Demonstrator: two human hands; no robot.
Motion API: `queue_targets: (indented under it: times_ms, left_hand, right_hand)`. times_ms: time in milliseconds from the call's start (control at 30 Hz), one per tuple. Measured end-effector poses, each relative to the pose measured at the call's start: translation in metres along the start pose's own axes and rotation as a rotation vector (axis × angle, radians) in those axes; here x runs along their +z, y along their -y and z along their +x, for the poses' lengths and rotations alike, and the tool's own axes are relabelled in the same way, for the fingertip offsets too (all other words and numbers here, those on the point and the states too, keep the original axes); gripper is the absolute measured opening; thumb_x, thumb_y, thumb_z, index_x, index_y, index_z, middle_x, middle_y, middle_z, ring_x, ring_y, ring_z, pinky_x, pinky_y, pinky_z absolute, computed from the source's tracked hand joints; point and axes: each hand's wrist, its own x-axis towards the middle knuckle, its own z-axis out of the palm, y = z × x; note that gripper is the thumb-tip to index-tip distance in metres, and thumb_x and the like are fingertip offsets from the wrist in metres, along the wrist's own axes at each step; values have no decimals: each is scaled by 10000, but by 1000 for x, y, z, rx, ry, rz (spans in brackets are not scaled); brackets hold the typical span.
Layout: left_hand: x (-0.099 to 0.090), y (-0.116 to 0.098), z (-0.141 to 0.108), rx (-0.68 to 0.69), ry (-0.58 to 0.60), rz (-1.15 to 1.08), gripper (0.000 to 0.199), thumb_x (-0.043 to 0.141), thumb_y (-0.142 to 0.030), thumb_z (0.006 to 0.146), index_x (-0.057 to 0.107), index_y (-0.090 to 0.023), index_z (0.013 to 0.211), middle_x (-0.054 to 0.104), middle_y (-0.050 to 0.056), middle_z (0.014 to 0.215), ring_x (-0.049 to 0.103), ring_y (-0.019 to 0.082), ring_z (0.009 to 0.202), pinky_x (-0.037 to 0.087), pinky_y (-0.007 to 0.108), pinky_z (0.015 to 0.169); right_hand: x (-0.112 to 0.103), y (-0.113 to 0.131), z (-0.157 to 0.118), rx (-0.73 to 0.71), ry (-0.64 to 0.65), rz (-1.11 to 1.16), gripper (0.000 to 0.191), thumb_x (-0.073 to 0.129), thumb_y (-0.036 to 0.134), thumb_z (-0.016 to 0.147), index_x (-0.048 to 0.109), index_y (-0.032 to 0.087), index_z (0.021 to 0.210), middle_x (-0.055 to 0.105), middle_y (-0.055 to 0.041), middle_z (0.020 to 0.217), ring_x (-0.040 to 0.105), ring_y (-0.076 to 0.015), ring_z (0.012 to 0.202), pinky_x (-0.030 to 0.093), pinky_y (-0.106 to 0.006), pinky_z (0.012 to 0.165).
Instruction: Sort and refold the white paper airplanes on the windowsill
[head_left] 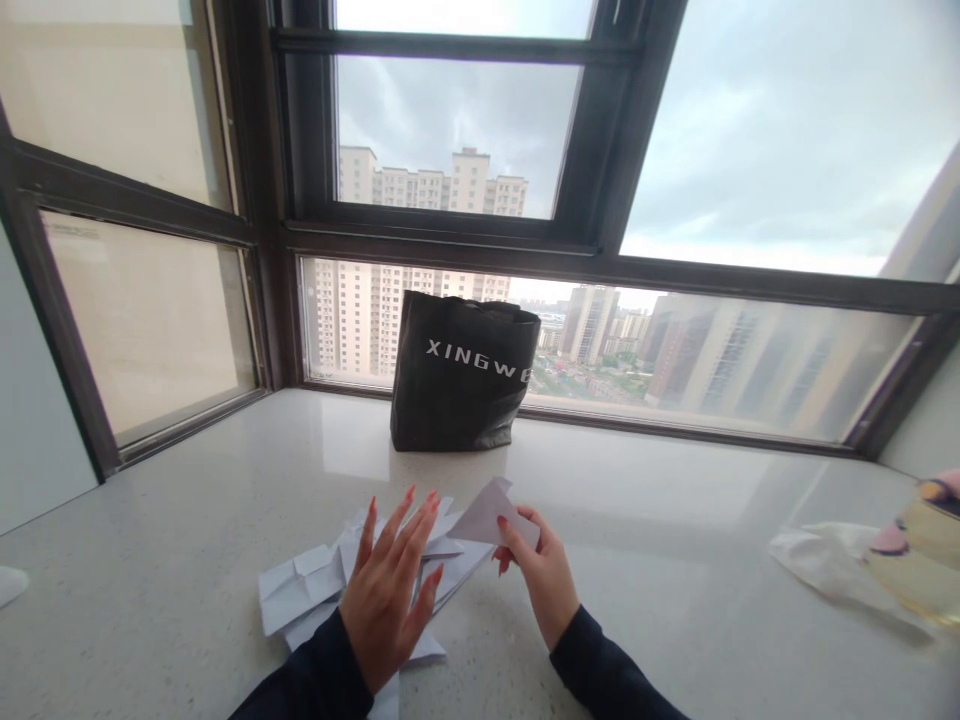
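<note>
My right hand (541, 570) pinches a small folded piece of white paper (484, 512) between thumb and fingers, its pointed side toward the left. Over a loose pile of folded white papers (300, 580), my left hand (394, 590) is spread with its fingers apart and nothing gripped in it. Whether the left palm touches the pile I cannot tell. The papers lie at several angles on the pale speckled sill, partly hidden beneath the left hand and forearm.
Behind the papers a black bag (465, 375) with white lettering stands upright against the dark-framed window (450, 240). To the right are a crumpled white plastic wrapper (821, 560) and a yellowish, blurred object (926, 550). A small white object (11, 584) lies at the left edge.
</note>
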Motion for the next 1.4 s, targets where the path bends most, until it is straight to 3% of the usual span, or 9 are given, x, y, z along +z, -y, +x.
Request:
queue_targets:
  times_ms: [233, 367, 500, 700, 800, 933, 1233, 1300, 1400]
  left_hand:
    - [8, 0, -4, -133, 2, -365, 442, 344, -208, 862, 270, -203, 1297, 312, 101, 1359, 309, 227, 1229, 303, 399, 979]
    - [8, 0, -4, -199, 34, -598, 317, 347, -229, 868, 447, -214, 1169, 422, 97, 1278, 403, 223, 1156, 370, 372, 933]
    - [10, 1, -3, -212, 64, -729, 272, 346, -222, 860, 550, -192, 1037, 578, 102, 1013, 537, 206, 951, 453, 325, 815]
    - [8, 4, 1, -341, -83, -721, 229, 411, -225, 838, 582, -196, 987, 600, 64, 888, 568, 181, 832, 467, 284, 748]
    - [5, 9, 2, -469, -164, -688, 223, 428, -240, 832, 575, -189, 992, 596, 55, 925, 562, 177, 872, 453, 284, 780]
    - [8, 16, 1, -593, -209, -676, 243, 449, -296, 815, 575, -175, 984, 602, 56, 962, 559, 185, 908, 440, 298, 814]
    - [10, 18, 1, -658, -177, -675, 278, 462, -331, 797, 581, -172, 991, 615, 58, 974, 568, 188, 909, 440, 292, 797]
    - [9, 17, 1, -667, -177, -706, 286, 459, -331, 797, 576, -171, 1003, 607, 64, 998, 558, 195, 938, 440, 294, 799]
    - [9, 17, 2, -695, -183, -758, 295, 451, -326, 797, 574, -171, 1016, 595, 68, 1025, 549, 201, 951, 452, 294, 777]
  right_hand:
    - [11, 16, -12, 32, 67, 211, 378, 641, 451, 652, 477, 182, 861, 636, -21, 731, 616, -167, 508, 506, -290, 445]
    - [18, 20, -19, 0, 186, 155, 325, 618, 436, 684, 474, 187, 835, 622, 9, 631, 540, -107, 390, 395, -202, 332]
    - [19, 18, -21, -9, 223, 120, 332, 626, 447, 668, 480, 194, 825, 627, 9, 658, 520, -98, 406, 423, -218, 380]
    - [17, 8, -17, -87, 101, 31, 415, 492, 474, 776, 389, 203, 1074, 557, 15, 674, 535, -122, 523, 401, -212, 414]
    - [13, 4, -15, -175, 54, -185, 299, 394, 452, 834, 471, 203, 982, 553, -27, 765, 540, -146, 637, 427, -246, 505]
    - [7, 6, -16, -332, 223, -492, 290, 349, 381, 868, 563, 209, 776, 571, -57, 811, 522, -193, 802, 422, -331, 705]
    - [13, 11, -22, -538, 606, -884, 187, 497, 386, 809, 626, 320, 927, 500, 15, 1226, 299, -262, 1205, 164, -491, 993]
    - [13, 10, -21, -587, 623, -862, 231, 487, 349, 823, 583, 302, 1028, 546, 5, 1183, 338, -245, 1188, 155, -483, 1005]
    - [11, 12, -19, -629, 459, -759, 253, 470, 251, 834, 552, 257, 1074, 594, -35, 1109, 476, -209, 1061, 322, -407, 927]
